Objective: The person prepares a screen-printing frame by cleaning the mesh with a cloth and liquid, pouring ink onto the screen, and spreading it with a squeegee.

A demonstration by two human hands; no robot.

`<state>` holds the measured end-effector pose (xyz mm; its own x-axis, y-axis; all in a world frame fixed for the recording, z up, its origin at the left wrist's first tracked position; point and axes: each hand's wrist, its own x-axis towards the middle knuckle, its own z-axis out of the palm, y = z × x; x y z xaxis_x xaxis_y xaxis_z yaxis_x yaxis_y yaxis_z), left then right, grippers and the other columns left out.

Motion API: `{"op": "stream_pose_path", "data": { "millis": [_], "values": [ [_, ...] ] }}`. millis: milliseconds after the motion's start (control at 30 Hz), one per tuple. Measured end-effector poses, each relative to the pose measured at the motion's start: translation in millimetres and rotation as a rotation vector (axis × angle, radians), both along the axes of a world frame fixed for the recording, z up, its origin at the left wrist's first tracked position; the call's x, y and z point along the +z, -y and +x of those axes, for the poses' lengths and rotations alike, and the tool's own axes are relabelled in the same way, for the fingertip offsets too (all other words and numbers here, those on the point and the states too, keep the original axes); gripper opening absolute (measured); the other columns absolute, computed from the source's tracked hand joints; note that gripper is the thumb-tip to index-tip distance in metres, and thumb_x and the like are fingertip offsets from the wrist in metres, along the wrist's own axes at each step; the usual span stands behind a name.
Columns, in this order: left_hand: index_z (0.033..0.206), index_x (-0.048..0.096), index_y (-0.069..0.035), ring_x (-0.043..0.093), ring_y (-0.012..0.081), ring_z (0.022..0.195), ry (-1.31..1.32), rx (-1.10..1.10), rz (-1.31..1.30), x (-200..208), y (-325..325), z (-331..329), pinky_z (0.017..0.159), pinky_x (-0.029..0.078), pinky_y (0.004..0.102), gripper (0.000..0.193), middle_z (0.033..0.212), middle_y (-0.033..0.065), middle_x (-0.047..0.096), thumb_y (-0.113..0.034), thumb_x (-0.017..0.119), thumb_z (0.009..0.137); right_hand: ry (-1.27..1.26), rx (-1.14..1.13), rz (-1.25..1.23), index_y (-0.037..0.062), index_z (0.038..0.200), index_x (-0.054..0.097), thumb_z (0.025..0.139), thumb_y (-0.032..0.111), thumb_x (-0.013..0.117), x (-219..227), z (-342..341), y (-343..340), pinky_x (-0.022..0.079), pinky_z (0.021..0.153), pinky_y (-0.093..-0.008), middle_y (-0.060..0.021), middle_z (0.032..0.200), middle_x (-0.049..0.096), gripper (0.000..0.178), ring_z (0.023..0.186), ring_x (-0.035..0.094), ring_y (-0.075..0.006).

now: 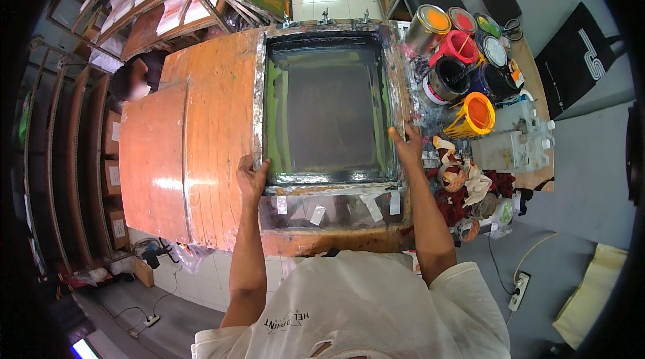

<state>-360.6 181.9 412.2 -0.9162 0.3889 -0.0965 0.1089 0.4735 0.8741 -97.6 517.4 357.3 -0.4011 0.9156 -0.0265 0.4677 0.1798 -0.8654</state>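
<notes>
Nearest is the worker's pale shirt point(349, 305); just past it a clear sheet point(344, 213), dotted with white tape strips, runs along the front of the wooden table point(218, 144). The left hand point(252, 181) grasps the frame point(260, 97) by its left bar near the front corner, thumb over the top; the right hand point(408, 149) clasps the right bar a little farther along, its thumb tip apparently smeared orange. The frame lies above the table between them, dark mesh point(332, 117) stretched across it. I'd judge this a handling or steadying step; any shift calls for both hands working evenly, minding the orange pail point(467, 121) and crumpled rags point(477, 186) close on the right. Metal clamps point(325, 18) stand at the far bar; beyond, a shelf carries paper stacks point(175, 11). Hidden: the fingers' undersides, so I can't tell how hard they press, and whatever lies beneath the mesh.
</notes>
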Motion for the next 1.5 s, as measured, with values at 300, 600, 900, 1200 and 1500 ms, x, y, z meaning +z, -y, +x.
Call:
{"op": "stream_pose_path", "data": {
  "millis": [300, 600, 900, 1200, 1500],
  "values": [
    [0.111, 0.069, 0.008, 0.065, 0.0218, 0.094, -0.03, -0.017, 0.006, -14, 6, -5, 0.085, 0.05, 0.0318, 0.035, 0.105, 0.0132, 0.065, -0.007, 0.075, 0.081, -0.048, 0.005, -0.039, 0.0039, 0.127, 0.067, 0.085, 0.038, 0.079, 11, -2, 4, 0.042, 0.1, -0.0415, -0.0135, 0.121, 0.059, 0.055, 0.116, 0.054, -0.0319],
    [0.104, 0.071, 0.005, 0.062, 0.0189, 0.091, 0.038, 0.044, 0.089, -14, 6, -3, 0.079, 0.05, 0.032, 0.028, 0.101, 0.0104, 0.065, -0.01, 0.076, 0.081, 0.11, 0.045, 0.059, 0.0064, 0.132, 0.065, 0.086, 0.035, 0.078, 13, -5, 7, 0.039, 0.104, -0.0442, -0.0142, 0.123, 0.058, 0.055, 0.12, 0.05, -0.0338],
    [0.122, 0.068, 0.006, 0.063, 0.0161, 0.095, 0.044, 0.023, -0.057, -1, 1, -3, 0.083, 0.05, 0.0286, 0.042, 0.109, 0.0086, 0.063, -0.007, 0.078, 0.084, 0.051, 0.048, -0.027, 0.0019, 0.133, 0.062, 0.086, 0.024, 0.076, 28, -5, 12, 0.038, 0.106, -0.0424, -0.0138, 0.126, 0.056, 0.054, 0.119, 0.05, -0.0318],
    [0.117, 0.069, 0.005, 0.061, 0.0178, 0.096, 0.106, 0.042, 0.028, 1, -5, -4, 0.085, 0.049, 0.0307, 0.037, 0.11, 0.0094, 0.062, -0.008, 0.078, 0.084, -0.026, 0.04, -0.096, -0.0042, 0.134, 0.058, 0.087, 0.014, 0.074, 36, -6, 15, 0.044, 0.101, -0.0375, -0.0162, 0.125, 0.053, 0.053, 0.119, 0.051, -0.0298],
    [0.109, 0.069, 0.004, 0.061, 0.0143, 0.079, 0.097, -0.013, -0.128, 0, 1, -13, 0.067, 0.049, 0.0292, 0.028, 0.101, 0.007, 0.059, -0.016, 0.076, 0.09, 0.084, 0.129, 0.507, -0.0024, 0.142, 0.05, 0.09, 0.023, 0.073, 87, -99, -30, 0.039, 0.106, -0.0485, -0.0236, 0.134, 0.052, 0.063, 0.123, 0.05, -0.0409]
  ]
}}
